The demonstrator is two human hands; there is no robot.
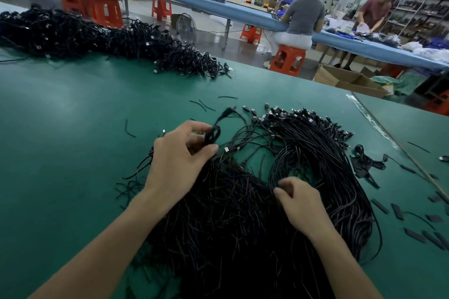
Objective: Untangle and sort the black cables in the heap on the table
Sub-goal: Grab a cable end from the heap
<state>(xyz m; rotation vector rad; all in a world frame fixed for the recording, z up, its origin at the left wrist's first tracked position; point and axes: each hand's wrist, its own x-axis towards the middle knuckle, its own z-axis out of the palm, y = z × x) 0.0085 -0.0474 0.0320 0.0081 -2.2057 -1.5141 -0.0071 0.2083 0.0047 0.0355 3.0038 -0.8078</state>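
A big heap of black cables point(230, 221) lies on the green table point(73, 128) in front of me. To its right, a combed bundle of cables point(323, 153) curves round with its plug ends fanned out at the far side. My left hand point(178, 160) pinches a folded black cable point(213, 135) between thumb and fingers, lifted just above the heap, its plug end pointing away. My right hand point(300, 204) rests on the heap with its fingers curled into the strands; what it grips is hidden.
A second long pile of bundled black cables point(97, 36) runs along the far left of the table. Loose black ties point(398, 211) and short wire scraps lie at the right. A seam strip point(388, 136) crosses the table's right side. Two people work at a blue bench beyond.
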